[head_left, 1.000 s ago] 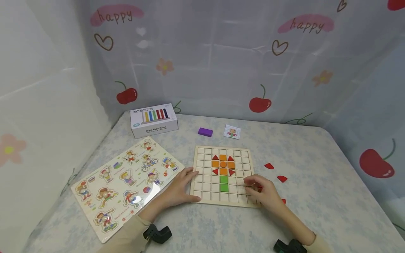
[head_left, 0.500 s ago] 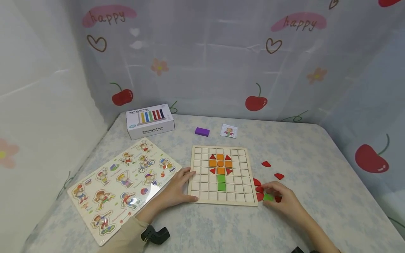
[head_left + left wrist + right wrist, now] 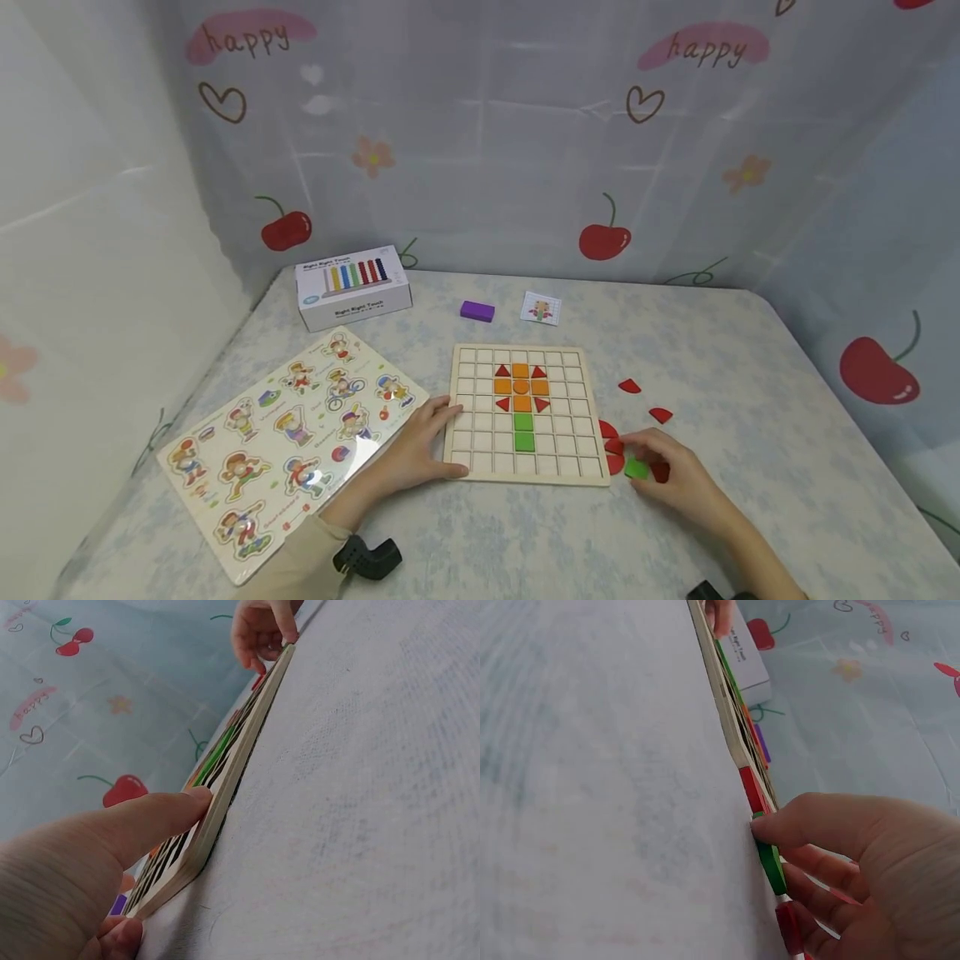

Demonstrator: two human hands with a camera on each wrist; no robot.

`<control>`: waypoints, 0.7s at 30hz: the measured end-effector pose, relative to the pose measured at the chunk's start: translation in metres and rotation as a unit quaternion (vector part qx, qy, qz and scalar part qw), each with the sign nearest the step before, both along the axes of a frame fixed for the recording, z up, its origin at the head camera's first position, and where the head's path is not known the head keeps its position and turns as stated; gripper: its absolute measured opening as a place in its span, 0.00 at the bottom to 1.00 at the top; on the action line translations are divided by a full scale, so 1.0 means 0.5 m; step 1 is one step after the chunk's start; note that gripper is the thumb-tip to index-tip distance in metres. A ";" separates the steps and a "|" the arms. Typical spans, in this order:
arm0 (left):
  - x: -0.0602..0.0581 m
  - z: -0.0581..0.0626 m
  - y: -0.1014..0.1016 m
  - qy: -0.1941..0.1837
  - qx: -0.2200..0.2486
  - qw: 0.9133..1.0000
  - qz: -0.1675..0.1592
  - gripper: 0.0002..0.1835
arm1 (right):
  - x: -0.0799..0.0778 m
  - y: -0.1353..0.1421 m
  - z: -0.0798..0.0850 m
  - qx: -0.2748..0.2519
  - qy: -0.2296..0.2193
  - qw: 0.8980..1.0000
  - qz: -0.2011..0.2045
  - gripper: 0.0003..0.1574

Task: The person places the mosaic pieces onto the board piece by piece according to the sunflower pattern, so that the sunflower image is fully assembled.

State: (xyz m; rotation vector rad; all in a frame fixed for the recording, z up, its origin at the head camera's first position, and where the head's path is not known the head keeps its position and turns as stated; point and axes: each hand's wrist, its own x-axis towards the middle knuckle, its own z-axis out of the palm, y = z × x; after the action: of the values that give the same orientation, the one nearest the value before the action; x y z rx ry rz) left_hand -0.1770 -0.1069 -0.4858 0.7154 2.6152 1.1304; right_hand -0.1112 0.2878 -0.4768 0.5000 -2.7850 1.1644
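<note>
A wooden grid board (image 3: 562,467) lies on the table, with orange, red and green pieces forming a flower on it. My left hand (image 3: 420,442) rests at its left side, fingers along the edge; the thumb (image 3: 169,814) presses the front edge in the left wrist view. Beside the board's right edge, my right hand (image 3: 678,475) pinches a green square block (image 3: 636,468), thumb (image 3: 776,826) against its side. Red pieces (image 3: 613,462) lie between that hand and the board, and another red piece (image 3: 788,927) sits under the fingers.
Two red fan-shaped pieces (image 3: 630,386) lie right of the board. Behind it are a purple block (image 3: 477,311) and a small pattern card (image 3: 541,308). A picture puzzle board (image 3: 300,450) lies at left, with a white box (image 3: 352,287) behind. Printed curtains surround the table.
My right hand has moved from over the board's right edge out to the loose pieces, where it holds the green block. The left hand stays at the board. The head view has shifted slightly.
</note>
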 end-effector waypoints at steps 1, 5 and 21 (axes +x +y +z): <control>0.001 0.000 0.000 0.000 0.000 1.000 0.000 0.50 | 0.000 0.002 0.001 0.004 -0.004 1.000 -0.001 0.32; 0.000 0.001 -0.001 0.002 0.002 1.000 -0.002 0.50 | 0.000 0.005 0.010 -0.001 -0.009 1.000 -0.018 0.30; -0.001 -0.001 -0.002 0.006 0.004 1.000 -0.005 0.50 | -0.049 -0.132 0.032 -0.068 0.042 0.993 0.084 0.26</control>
State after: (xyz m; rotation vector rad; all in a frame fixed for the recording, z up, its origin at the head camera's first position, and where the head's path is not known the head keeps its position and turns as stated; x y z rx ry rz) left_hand -0.1777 -0.1080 -0.4864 0.7384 2.6148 1.1382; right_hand -0.1357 0.2219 -0.4606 0.7615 -2.6133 1.3222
